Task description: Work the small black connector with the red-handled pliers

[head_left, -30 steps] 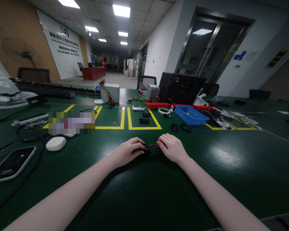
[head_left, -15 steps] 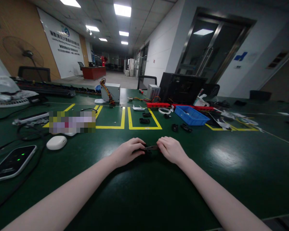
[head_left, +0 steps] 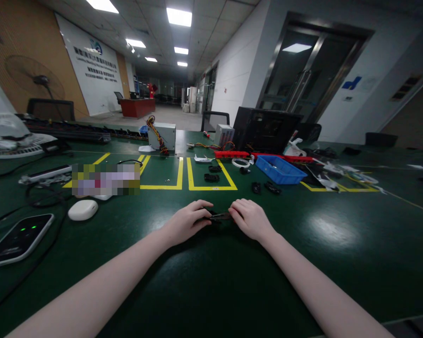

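Observation:
At the middle of the green table, my right hand (head_left: 250, 218) is closed round the near end of metal tweezers (head_left: 222, 216). Their two thin tips point left, toward my left hand (head_left: 190, 220). That hand's thumb and fingers are closed on a small dark part (head_left: 214, 220), mostly hidden by the fingers, so its kind does not show. The tweezer tips are at this part; whether they grip it I cannot tell. Just beyond the hands lie small black pieces (head_left: 256, 188) and more black pieces (head_left: 211, 177) inside a yellow-taped square.
A blue tray (head_left: 281, 170) stands behind my right hand, near red strips (head_left: 282, 157) and a black computer case (head_left: 264, 131). To the left are a white rounded case (head_left: 83, 210), a phone-like device (head_left: 19, 239) and black cables. A power supply (head_left: 165, 136) stands farther back.
Both hands stay almost in place over the small part. My left index finger has lifted slightly, and the tweezers have shifted a little.

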Available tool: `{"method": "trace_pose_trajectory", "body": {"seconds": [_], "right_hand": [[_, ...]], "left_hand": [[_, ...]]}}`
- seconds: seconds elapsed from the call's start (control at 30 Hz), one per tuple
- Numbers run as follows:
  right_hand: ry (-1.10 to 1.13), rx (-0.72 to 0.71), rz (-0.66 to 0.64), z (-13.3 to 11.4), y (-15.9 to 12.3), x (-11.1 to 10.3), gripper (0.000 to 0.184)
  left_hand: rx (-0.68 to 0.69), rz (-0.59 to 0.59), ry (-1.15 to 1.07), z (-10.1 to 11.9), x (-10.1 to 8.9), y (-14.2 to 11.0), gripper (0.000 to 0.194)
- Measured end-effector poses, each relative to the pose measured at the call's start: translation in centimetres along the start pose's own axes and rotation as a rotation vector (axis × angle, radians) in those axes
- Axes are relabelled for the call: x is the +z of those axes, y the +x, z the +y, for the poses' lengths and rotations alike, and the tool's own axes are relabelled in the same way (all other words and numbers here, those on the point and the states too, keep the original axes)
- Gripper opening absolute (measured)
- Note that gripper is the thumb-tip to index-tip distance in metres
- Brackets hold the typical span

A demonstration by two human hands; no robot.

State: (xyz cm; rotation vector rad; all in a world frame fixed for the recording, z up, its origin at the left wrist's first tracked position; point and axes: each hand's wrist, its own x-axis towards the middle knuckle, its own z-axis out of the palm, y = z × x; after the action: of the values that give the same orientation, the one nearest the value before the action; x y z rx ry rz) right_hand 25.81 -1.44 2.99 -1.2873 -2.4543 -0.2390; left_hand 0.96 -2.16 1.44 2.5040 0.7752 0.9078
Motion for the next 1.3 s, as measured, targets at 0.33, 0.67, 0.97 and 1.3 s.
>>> {"method": "trace_pose_trajectory", "body": {"seconds": [0.33, 0.67, 0.97, 1.3], "right_hand": [[0.026, 0.014, 0.025, 0.0, -0.1, -0.3, 0.036], [0.042, 0.007, -0.013, -0.2, 0.0, -0.2, 0.038], [0.121, 0.045, -0.023, -0.8, -0.1, -0.2, 0.038], [0.103, 0.086, 0.008, -1.3, -0.3, 0.1, 0.035]], "left_hand": [[0.008, -0.005, 0.011, -0.1, 0.1, 0.0, 0.012], [0.021, -0.011, -0.001, -0.2, 0.0, 0.1, 0.012], [0.084, 0.068, 0.021, -0.1, 0.0, 0.0, 0.015], [0.059, 0.150, 0.057, -0.1, 0.4, -0.1, 0.013]]}}
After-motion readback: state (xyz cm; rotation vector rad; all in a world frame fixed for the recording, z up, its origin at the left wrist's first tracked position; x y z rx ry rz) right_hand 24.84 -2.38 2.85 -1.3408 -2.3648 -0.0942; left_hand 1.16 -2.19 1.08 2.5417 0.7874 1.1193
